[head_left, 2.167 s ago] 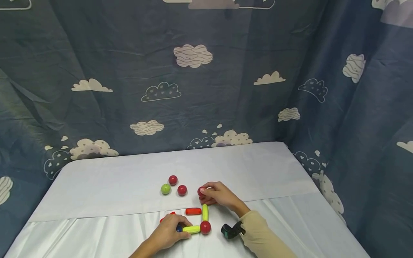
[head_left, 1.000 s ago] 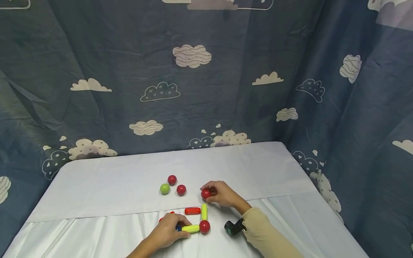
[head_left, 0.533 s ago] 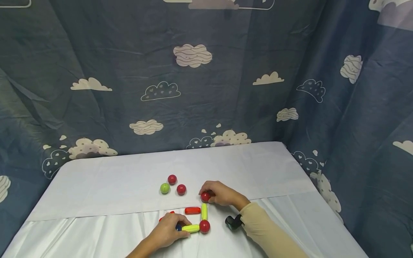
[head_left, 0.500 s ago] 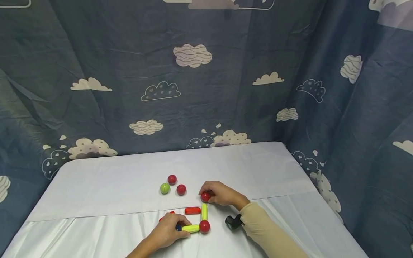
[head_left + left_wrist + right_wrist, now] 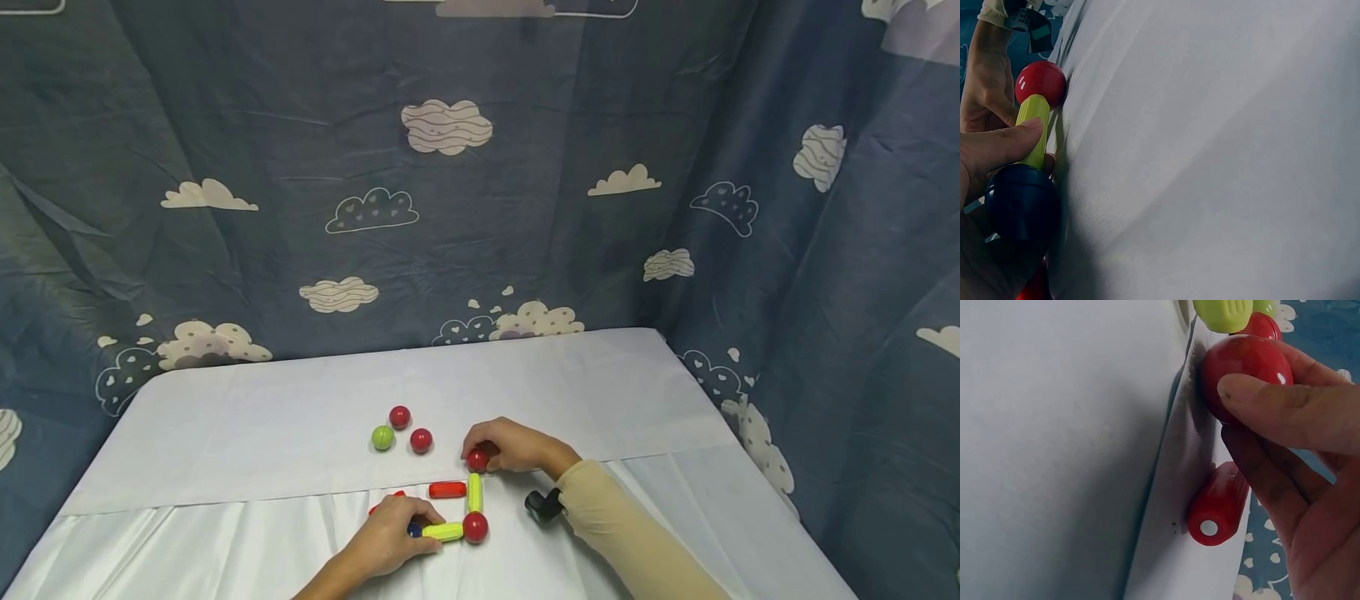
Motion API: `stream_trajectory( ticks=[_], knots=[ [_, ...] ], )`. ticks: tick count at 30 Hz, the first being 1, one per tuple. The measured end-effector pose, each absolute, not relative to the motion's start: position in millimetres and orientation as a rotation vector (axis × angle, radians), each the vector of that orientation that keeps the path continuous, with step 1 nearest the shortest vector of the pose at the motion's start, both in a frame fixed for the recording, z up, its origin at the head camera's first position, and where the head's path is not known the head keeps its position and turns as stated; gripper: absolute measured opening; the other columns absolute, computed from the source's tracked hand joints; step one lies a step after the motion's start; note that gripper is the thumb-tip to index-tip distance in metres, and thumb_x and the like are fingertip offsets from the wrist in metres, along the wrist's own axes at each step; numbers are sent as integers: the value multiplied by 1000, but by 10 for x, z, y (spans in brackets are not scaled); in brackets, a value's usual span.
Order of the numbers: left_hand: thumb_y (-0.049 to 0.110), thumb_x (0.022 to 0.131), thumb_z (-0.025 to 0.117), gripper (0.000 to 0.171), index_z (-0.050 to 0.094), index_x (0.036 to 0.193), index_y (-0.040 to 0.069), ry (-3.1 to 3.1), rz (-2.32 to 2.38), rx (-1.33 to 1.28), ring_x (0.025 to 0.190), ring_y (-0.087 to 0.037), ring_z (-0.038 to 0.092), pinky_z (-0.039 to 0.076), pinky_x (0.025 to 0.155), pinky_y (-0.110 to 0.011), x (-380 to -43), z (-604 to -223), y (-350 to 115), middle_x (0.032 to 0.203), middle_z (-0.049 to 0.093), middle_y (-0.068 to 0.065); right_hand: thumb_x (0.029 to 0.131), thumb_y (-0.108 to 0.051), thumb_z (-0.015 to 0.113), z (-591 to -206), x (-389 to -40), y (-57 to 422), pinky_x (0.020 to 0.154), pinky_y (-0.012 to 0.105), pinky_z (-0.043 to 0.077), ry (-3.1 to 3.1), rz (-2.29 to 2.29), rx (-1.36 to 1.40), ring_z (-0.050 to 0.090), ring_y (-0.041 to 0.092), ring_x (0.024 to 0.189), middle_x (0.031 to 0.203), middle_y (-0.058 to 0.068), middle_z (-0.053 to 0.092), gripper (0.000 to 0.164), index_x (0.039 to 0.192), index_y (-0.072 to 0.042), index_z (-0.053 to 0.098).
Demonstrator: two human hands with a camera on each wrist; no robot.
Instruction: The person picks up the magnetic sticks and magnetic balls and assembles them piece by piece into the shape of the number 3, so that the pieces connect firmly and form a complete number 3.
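Note:
My left hand [image 5: 390, 533] pinches a yellow rod [image 5: 444, 532] between thumb and fingers. A dark blue ball [image 5: 1022, 201] sits at the rod's near end and a red ball [image 5: 1041, 84] at its other end. From that red ball a second yellow rod [image 5: 475, 492] runs away across the table, forming an L. At this rod's far end, my right hand [image 5: 513, 444] grips another red ball [image 5: 1244, 362] with thumb and fingers. A red rod [image 5: 447, 490] lies just left of the second yellow rod. More red [image 5: 401, 493] shows partly hidden behind my left hand.
Farther back lie two loose red balls [image 5: 400, 417] and a green ball [image 5: 382, 437]. A white cloth covers the table [image 5: 262, 433]. Behind and to the right hangs a dark blue curtain [image 5: 525, 208] with cloud prints. A black device [image 5: 543, 505] is strapped at my right wrist.
My right hand has brought its red ball slightly right and nearer, down to the far end of the second yellow rod. My left hand has stayed in place on its rod.

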State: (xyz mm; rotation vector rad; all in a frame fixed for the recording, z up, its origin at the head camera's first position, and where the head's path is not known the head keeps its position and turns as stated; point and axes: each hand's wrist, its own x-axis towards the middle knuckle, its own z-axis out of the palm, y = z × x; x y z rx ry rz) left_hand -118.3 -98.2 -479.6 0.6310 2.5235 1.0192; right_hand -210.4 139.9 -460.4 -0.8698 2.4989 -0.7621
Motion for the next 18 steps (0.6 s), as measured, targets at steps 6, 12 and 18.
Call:
stream_trajectory(
  ticks=[6,12,18],
  knots=[
    [26,77,80,19,73,93,19,2516,1030,629,80,-6,49,40,74,-29,-1176,-4791,-979,85,62,13,77,10,73,-4598,-2109,1371,84,17,47,2469,-751,-861,53,5,88,99,-11,64,37,102,-18,72],
    [26,77,80,19,73,93,19,2521,1032,643,79,-6,49,40,74,-29,-1174,-4784,-978,85,62,14,77,11,72,-4580,-2100,1353,81,16,47,2462,-742,-857,53,5,87,98,-11,63,38,102,-17,71],
    [27,77,81,19,73,92,20,2535,1029,641,79,-5,48,38,75,-30,-1164,-4787,-978,84,61,14,77,12,72,-4576,-2108,1350,81,17,48,2462,-736,-848,53,6,87,98,-11,63,39,102,-17,72]
  ],
)
